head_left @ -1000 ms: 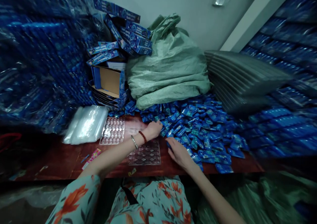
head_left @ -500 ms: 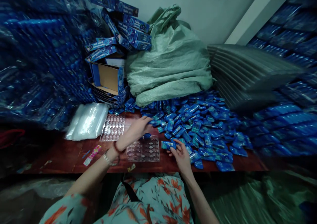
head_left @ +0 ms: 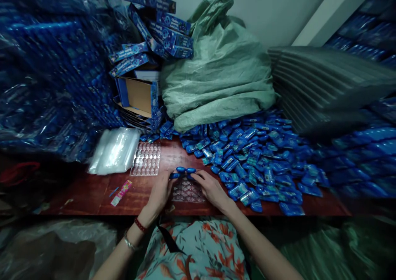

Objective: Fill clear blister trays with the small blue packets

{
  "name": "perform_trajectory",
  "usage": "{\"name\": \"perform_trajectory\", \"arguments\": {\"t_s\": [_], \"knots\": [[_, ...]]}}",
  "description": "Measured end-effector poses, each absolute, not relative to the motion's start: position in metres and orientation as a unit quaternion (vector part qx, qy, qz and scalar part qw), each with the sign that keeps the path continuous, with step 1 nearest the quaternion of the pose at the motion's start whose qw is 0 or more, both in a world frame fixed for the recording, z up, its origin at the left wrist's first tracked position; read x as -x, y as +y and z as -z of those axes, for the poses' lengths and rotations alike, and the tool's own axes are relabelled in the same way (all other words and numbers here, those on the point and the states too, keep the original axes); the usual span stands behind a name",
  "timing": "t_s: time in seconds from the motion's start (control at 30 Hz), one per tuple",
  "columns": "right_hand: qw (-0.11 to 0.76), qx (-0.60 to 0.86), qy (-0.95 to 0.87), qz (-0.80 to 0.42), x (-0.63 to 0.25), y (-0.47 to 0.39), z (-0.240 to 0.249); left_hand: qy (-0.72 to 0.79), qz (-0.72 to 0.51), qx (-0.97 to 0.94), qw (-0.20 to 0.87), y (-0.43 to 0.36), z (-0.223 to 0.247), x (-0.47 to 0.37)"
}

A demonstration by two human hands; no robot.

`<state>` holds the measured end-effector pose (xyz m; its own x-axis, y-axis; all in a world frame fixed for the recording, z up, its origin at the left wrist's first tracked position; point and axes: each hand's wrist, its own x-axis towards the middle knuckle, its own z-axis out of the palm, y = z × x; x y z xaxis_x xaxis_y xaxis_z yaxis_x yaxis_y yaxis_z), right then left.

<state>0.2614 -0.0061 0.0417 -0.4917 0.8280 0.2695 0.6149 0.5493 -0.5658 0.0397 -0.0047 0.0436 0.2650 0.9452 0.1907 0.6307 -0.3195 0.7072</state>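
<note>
A clear plastic tray with moulded hollows [head_left: 187, 191] lies on the table in front of me. Several small blue packets [head_left: 180, 169] stand at its far edge, seen end-on. My left hand [head_left: 161, 190] is at the tray's left side, fingertips closed on a blue packet there. From the right, my right hand [head_left: 212, 189] reaches over the tray's corner, its fingers closed on another blue packet. The fingers partly hide both packets. Close beyond my right hand spreads a large heap of loose blue packets [head_left: 256, 164].
Left of the trays lie clear plastic bags [head_left: 116, 150], a second clear tray [head_left: 145, 159] and a pink strip [head_left: 122, 192]. Behind stand an open blue box [head_left: 137, 96], stacked blue boxes [head_left: 173, 36] and a big green sack [head_left: 216, 73]. Grey foam sheets [head_left: 328, 81] lean at the right.
My left hand has drawn back from the heap to the tray's left side. My right hand has brought its packet left to the tray. More packets now stand at the tray's far edge.
</note>
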Motion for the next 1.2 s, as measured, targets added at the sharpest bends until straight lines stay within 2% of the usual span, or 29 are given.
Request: {"name": "perform_trajectory", "arguments": {"t_s": [0.23,0.33,0.5,0.67,0.73,0.83,0.93,1.07,1.2], "knots": [[0.082,0.424,-0.895,-0.109,-0.258,0.006,-0.076,0.445,-0.165,-0.866,0.156,-0.001,-0.048,-0.043],[0.039,0.424,-0.901,-0.088,-0.251,0.000,-0.082,0.401,-0.093,-0.902,0.130,0.001,-0.057,-0.047],[0.055,0.484,-0.870,-0.072,-0.237,-0.014,-0.074,0.369,-0.051,-0.922,0.107,0.006,-0.054,-0.055],[0.079,0.542,-0.835,-0.056,-0.231,-0.022,-0.053,0.374,-0.203,-0.903,0.059,0.002,-0.028,-0.050],[0.130,0.551,-0.823,-0.047,-0.235,-0.027,-0.042,0.395,-0.273,-0.875,0.063,0.000,-0.024,-0.048],[0.241,0.571,-0.783,-0.050,-0.249,-0.032,-0.034,0.455,-0.352,-0.809,0.122,0.007,-0.033,-0.051],[0.300,0.625,-0.720,-0.034,-0.272,-0.022,-0.042,0.517,-0.362,-0.745,0.215,0.039,-0.051,-0.062],[0.233,0.704,-0.669,0.059,-0.294,0.011,-0.059,0.591,-0.229,-0.719,0.284,0.097,-0.062,-0.091],[0.174,0.696,-0.693,0.065,-0.297,0.033,-0.055,0.620,-0.212,-0.706,0.268,0.129,-0.056,-0.116]]}}
